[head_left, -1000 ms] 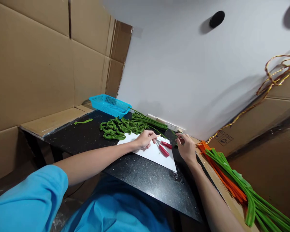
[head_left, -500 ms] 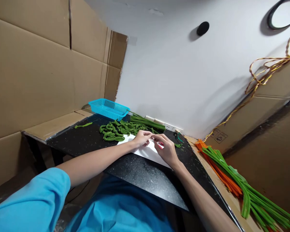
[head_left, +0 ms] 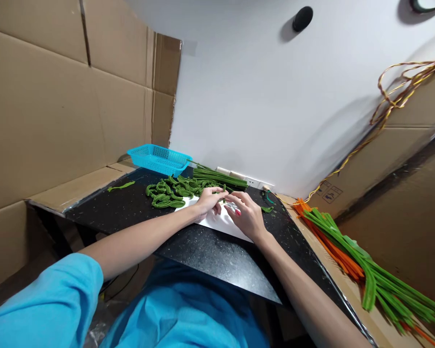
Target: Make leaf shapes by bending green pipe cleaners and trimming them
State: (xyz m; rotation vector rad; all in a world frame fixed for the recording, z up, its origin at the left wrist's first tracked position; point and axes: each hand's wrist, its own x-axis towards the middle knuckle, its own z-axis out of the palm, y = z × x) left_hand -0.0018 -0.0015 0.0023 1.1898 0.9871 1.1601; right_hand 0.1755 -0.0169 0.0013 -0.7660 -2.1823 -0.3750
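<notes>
Both of my hands meet over a white sheet [head_left: 217, 223] on the black table [head_left: 210, 261]. My left hand [head_left: 207, 199] is curled, its fingertips pinched together against those of my right hand [head_left: 247, 216]. Whatever small thing they pinch between them is too small to make out. Red-handled pliers [head_left: 235, 209] lie on the sheet, mostly hidden under my right fingers. Just beyond my left hand is a pile of bent green fuzzy pieces [head_left: 166, 193]. Behind that pile lies a bundle of straight green stems [head_left: 219, 177].
A blue plastic basket [head_left: 157, 158] stands at the table's back left corner. One green piece [head_left: 120, 185] lies alone at the left edge. Long green and orange fuzzy sticks [head_left: 351, 261] lie on cardboard to the right. Cardboard walls enclose the left side, and a gold cord [head_left: 391, 104] hangs at right.
My right hand came in from the right side of the sheet to meet my left hand, now covering the pliers. The view has shifted slightly.
</notes>
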